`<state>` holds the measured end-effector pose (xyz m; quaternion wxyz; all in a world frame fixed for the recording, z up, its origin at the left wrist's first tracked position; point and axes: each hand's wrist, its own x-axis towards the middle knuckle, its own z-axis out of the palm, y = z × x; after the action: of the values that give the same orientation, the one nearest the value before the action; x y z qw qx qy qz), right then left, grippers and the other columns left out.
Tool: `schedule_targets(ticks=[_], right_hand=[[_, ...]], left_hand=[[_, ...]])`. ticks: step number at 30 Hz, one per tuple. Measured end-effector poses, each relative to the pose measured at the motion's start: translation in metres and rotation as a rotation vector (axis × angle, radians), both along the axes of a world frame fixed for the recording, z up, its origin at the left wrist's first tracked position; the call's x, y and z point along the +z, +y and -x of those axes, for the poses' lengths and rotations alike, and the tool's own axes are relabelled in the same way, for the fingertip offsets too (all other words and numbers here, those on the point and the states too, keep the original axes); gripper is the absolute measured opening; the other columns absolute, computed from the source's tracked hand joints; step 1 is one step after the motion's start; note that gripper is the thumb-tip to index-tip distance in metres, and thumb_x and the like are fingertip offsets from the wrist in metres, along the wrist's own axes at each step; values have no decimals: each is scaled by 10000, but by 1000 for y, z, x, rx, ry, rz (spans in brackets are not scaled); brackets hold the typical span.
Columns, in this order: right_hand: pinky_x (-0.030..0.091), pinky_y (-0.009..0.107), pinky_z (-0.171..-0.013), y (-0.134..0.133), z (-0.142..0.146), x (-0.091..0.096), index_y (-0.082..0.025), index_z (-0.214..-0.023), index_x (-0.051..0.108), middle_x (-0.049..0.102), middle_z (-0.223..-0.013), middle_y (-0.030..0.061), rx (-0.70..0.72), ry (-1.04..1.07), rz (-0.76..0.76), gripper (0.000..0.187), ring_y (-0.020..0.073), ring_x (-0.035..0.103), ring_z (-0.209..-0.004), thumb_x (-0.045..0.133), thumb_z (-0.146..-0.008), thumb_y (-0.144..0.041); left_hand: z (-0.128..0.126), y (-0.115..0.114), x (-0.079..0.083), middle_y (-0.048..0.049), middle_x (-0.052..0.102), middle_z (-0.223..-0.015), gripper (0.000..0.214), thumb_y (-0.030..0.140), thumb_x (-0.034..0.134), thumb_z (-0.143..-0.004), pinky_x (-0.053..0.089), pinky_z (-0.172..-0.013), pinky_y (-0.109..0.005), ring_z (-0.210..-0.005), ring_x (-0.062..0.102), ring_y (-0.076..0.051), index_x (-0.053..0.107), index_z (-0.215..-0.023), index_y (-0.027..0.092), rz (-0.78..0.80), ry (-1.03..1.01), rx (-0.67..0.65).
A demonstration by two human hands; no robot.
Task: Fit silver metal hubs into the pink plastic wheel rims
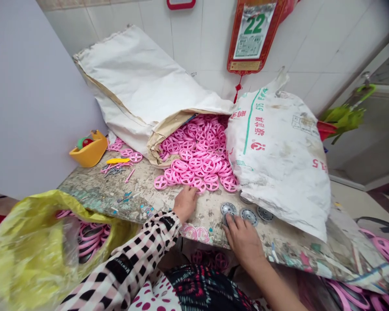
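Observation:
Pink plastic spoked wheel rings (208,166) spill in a heap from the mouth of a white sack onto the worn tabletop. At the heap's front edge, my left hand (185,204) has its fingers closed on one pink wheel ring (199,186). My right hand (244,239) is further right, with its fingertips curled over a grey wheel disc (227,219) that they partly hide. Close by lie more grey discs, one just behind it (228,208), another to its right (249,216) and one by the sack's edge (265,213).
The large white sack (142,77) leans against the wall; a full printed sack (278,155) stands at the right. A yellow container (90,151) and small loose parts (116,166) sit at the left. Below the table edge, a yellow bag (29,250) holds pink rings.

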<state>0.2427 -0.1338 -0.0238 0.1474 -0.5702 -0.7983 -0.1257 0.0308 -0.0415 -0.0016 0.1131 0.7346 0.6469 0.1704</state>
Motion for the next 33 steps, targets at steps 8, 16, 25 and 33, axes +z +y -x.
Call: schedule_targets(ticks=[8, 16, 25, 33], right_hand=[[478, 357, -778, -2, -24, -9, -171, -1264, 525, 672, -1007, 121, 27, 200, 35, 384, 218, 615, -857, 359, -921, -218], [485, 343, -791, 15, 0, 35, -173, -1070, 610, 677, -1003, 94, -142, 945, 129, 358, 207, 623, -892, 385, -915, -404], [437, 408, -852, 1, 45, 41, -186, -1092, 597, 542, -970, 108, 42, 755, -18, 282, 225, 506, -959, 430, -908, -320], [455, 381, -921, -2, 38, 45, -197, -1213, 553, 607, -1162, 95, 108, 1049, 450, 430, 217, 559, -1065, 411, -902, -458]], left_hand=[[7, -3, -4, -50, 575, -918, 146, 243, 527, -831, 415, -801, -288, -889, 547, -172, 661, -857, 192, -68, -240, -82], [-10, -41, 8, 1, 606, -763, 246, 339, 698, -703, 482, -670, -261, -687, 600, -126, 554, -794, 162, 443, -1428, 117], [-34, -78, 29, -21, 643, -799, 360, 264, 798, -602, 525, -599, -274, -646, 622, -137, 581, -864, 146, 711, -1749, 130], [-32, -81, 38, 9, 608, -675, 341, 270, 789, -604, 474, -494, -224, -517, 576, -108, 552, -820, 154, 787, -1770, 98]])
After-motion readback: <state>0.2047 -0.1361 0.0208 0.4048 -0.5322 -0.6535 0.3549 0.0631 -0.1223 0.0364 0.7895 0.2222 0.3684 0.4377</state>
